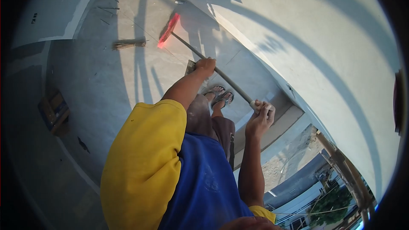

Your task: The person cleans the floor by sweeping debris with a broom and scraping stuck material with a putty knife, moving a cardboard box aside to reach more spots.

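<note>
A broom with bright red bristles (169,30) and a long grey handle (232,83) slants across the middle of the head view. Its bristles rest on the dusty floor. My left hand (206,67) is wrapped around the handle partway along. Closer to me, my right hand (261,117) grips the pale top end of the handle. Just behind my left wrist shows a small flat grey piece (190,67), partly covered by the arm. A bundle of thin sticks (129,43) lies on the floor left of the bristles.
Close below the handle are my sandalled feet (221,94). A pale wall (298,38) runs along the right, with a ledge (272,130) at its foot. A wooden box-like object (54,111) sits at left. Thin loose sticks (108,10) lie farther off. Wooden poles (341,162) stand lower right.
</note>
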The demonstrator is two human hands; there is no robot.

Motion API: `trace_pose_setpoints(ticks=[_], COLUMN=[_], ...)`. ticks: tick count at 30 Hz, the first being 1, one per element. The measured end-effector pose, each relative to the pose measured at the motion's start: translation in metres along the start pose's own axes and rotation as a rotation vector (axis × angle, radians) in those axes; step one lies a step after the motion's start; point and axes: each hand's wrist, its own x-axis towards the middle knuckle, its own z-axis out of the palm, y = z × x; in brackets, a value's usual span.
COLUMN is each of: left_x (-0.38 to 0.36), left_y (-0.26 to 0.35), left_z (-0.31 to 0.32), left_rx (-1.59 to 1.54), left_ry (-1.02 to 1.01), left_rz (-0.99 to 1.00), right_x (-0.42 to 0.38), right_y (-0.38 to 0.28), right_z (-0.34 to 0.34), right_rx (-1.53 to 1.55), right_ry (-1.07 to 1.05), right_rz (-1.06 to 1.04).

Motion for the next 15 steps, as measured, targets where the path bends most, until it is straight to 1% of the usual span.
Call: trace_pose_setpoints(ticks=[2, 3, 5, 7, 8, 9, 10, 11, 12, 13, 14, 15], left_x=[-0.021, -0.031, -0.053, -0.064, -0.068, -0.076, -0.079, -0.073, -0.073, -0.072, -0.075, -0.068], left_y=[-0.034, -0.029, -0.008, 0.035, 0.057, 0.084, 0.105, 0.126, 0.147, 0.164, 0.174, 0.179], left_z=[-0.018, -0.022, -0.036, -0.038, -0.032, -0.039, -0.032, -0.006, -0.002, 0.004, -0.001, 0.004], left_rx=[0.057, 0.055, 0.004, -0.035, -0.092, -0.152, -0.185, -0.199, -0.161, -0.176, -0.206, -0.195], left_ry=[0.033, 0.039, 0.017, -0.038, -0.021, -0.069, -0.082, -0.028, -0.106, -0.141, -0.174, -0.186], left_rz=[0.004, -0.009, 0.076, 0.199, 0.266, 0.332, 0.434, 0.520, 0.567, 0.587, 0.597, 0.610], right_x=[-0.017, -0.019, -0.018, -0.011, -0.009, -0.008, -0.008, -0.012, -0.016, -0.021, -0.027, -0.032], right_y=[0.005, -0.004, -0.029, -0.061, -0.082, -0.102, -0.120, -0.140, -0.155, -0.161, -0.164, -0.164], right_z=[0.007, 0.006, -0.017, -0.048, -0.061, -0.081, -0.094, -0.108, -0.110, -0.128, -0.131, -0.113], right_rx=[0.020, 0.039, 0.040, 0.065, 0.020, -0.008, -0.018, -0.012, -0.045, -0.014, -0.032, -0.075], right_ry=[-0.069, -0.038, -0.013, 0.104, 0.133, 0.157, 0.281, 0.285, 0.394, 0.442, 0.491, 0.581], right_rz=[0.063, 0.088, 0.064, 0.034, -0.029, -0.064, -0.068, -0.098, -0.106, -0.119, -0.138, -0.139])
